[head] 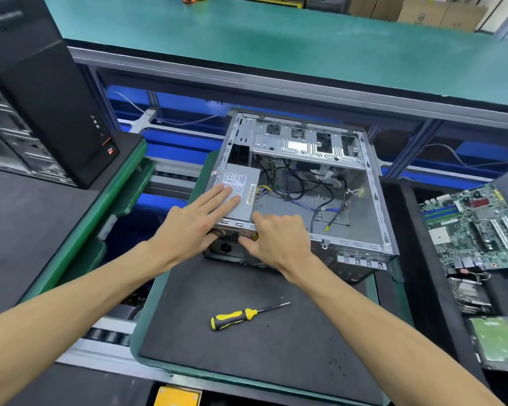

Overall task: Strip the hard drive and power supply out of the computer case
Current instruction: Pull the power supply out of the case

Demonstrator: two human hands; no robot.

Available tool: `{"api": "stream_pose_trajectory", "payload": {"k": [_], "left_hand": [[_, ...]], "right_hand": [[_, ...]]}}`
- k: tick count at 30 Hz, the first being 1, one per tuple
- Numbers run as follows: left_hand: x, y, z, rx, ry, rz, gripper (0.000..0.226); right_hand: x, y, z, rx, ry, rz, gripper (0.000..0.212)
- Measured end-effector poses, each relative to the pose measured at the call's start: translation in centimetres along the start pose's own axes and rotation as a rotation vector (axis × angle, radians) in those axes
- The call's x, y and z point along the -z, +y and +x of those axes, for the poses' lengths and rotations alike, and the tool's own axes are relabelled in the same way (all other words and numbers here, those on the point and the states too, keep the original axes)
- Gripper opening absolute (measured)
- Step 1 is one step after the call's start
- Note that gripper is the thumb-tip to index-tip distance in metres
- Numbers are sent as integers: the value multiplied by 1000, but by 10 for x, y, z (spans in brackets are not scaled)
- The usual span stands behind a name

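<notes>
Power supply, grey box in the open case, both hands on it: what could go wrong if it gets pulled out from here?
1. The black and yellow cables still run from the grey metal power supply into the open silver computer case; pulling now may snag them.
2. The right hand curls over the case's thin sheet-metal rear edge, which could cut the fingers.
3. The left hand lies flat on top, so the grip may slip.

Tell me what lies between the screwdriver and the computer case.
Head view: only bare dark mat separates the screwdriver from the computer case; the forearms flank that stretch.
</notes>
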State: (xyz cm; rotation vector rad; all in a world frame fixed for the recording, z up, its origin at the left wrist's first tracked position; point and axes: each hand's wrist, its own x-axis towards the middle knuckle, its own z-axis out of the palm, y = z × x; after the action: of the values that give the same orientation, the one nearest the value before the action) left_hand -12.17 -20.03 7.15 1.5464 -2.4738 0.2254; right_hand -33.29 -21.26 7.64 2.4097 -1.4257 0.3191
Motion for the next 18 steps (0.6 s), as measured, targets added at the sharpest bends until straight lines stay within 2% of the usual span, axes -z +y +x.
{"api": "stream_pose_trajectory", "payload": {"k": [4,6,8,10,12,18], "left_hand": [[-4,-4,-2,-18,106,-44,88],[-10,-4,-3,146,127,-173,98],[-16,-3,-7,409,70,-366,101],[-23,1,-13,567,55,-601,84],[-29,11,-18,634,80,-775,67],[-33,31,-20,716,173,-900,53]], "right_hand": [[-2,1,-1,14,6,27,49],[-4,2,-1,13,6,59,47],[-4,2,-2,0,-8,91,46],[-2,1,1,-17,-25,84,46],[-2,0,2,-16,-71,84,48],[1,0,9,9,-161,124,49]]}}
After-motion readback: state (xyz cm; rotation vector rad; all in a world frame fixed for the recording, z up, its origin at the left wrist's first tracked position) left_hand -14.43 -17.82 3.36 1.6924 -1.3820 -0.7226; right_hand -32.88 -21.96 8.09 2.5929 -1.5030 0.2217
